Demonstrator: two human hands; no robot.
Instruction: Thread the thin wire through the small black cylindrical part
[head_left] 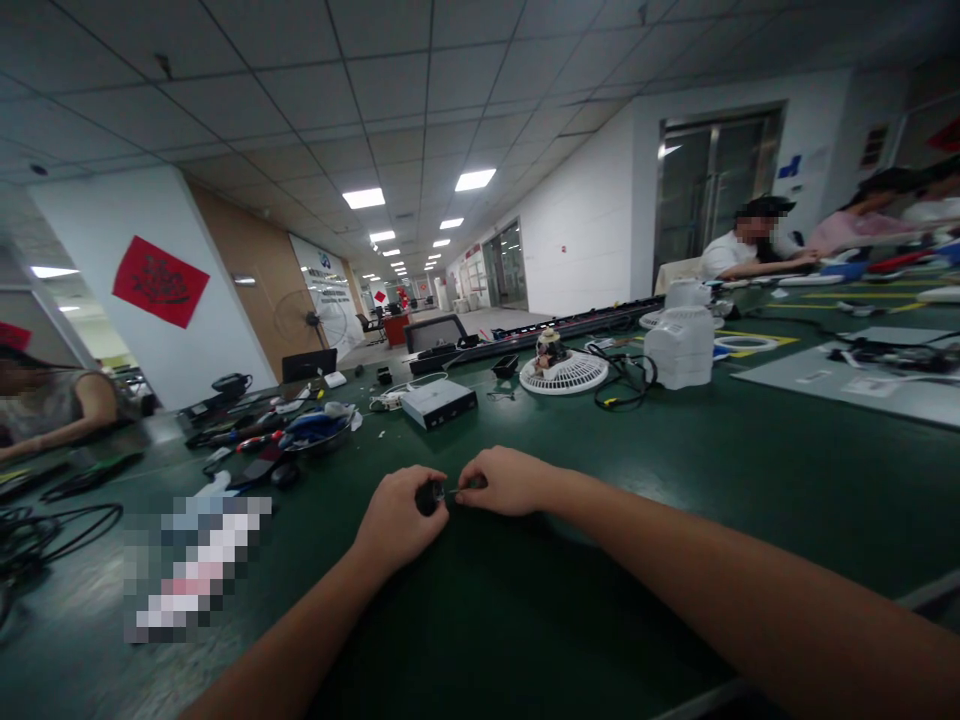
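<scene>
Over the green tabletop, my left hand is closed around a small dark round part, whose exact kind I cannot make out. Its open-looking side faces right. Close beside it, my right hand pinches a thin, small piece that points left at the dark part. Whether the two touch is too small to tell. A silver optical disc drive lies beyond my hands. Behind and to its right rests a white fan guard with a small motor on it.
A white plastic housing stands at the back right near coiled black cable. Tools and a bowl of blue items crowd the left. A grey panel lies far right. People sit at the table on both sides.
</scene>
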